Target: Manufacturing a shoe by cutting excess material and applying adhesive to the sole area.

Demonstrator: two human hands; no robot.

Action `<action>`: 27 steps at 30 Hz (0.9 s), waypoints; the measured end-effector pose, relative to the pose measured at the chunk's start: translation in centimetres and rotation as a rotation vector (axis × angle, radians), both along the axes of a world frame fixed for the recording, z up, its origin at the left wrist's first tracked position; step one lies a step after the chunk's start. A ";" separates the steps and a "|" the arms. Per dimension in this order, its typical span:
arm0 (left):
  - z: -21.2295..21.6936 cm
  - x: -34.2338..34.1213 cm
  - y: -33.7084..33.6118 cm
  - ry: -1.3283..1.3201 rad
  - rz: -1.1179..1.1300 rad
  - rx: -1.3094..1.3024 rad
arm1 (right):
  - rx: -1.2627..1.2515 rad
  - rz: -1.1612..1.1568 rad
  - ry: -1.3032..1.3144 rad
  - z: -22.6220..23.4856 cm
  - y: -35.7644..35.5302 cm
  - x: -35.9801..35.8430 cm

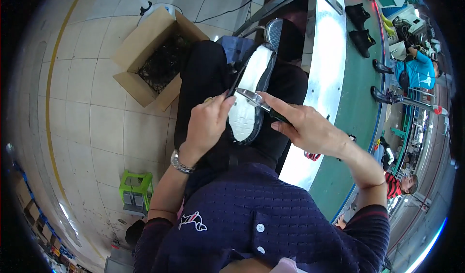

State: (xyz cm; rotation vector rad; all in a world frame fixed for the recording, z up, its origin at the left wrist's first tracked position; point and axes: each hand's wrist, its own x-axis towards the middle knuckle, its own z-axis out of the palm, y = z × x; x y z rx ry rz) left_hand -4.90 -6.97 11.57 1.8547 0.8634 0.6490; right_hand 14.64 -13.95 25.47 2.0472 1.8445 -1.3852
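the tiled floor (97, 123) fills the left half, crossed by a curved yellow line. along the right runs a long green belt (358, 103) with a shiny metal edge, a surface carrying several dark shoes (362, 40) spaced well apart. beyond it another person in a blue top (420, 69) sits at a cluttered bench, and a second person in a striped red top shows low at the belt's far side; both are small and bent by the lens. an open carton (155, 55) stands on the floor to the left of the knees, full of dark scraps too fine to make out. a white fan base is cut off at the top edge. a small green stool (136, 189) stands lower left, near the elbow.

the person's dark trousers and navy knit top hide the seat and much of the floor beneath.

the shoe (252, 96) lies over the lap, sole up, toe toward the body: black upper, white sole with a grey rubber patch at the near end. the left hand (206, 125), wearing a metal watch, curls round the shoe's left edge, holding it steady. the right hand (302, 125) is closed around a dark-handled tool (259, 102) whose shiny metal head lies across the sole; the handle is mostly hidden in the palm.
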 end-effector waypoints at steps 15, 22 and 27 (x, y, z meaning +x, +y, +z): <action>-2.6 2.9 1.1 -0.848 -0.258 -1.596 | 0.158 0.060 -0.040 -3.0 -2.3 0.7; -2.7 5.6 0.7 -0.659 -0.171 -1.425 | 0.226 0.056 0.046 -3.2 -2.6 2.3; -2.2 4.9 1.6 -0.497 -0.173 -1.265 | 0.130 0.412 -0.264 3.2 3.3 2.6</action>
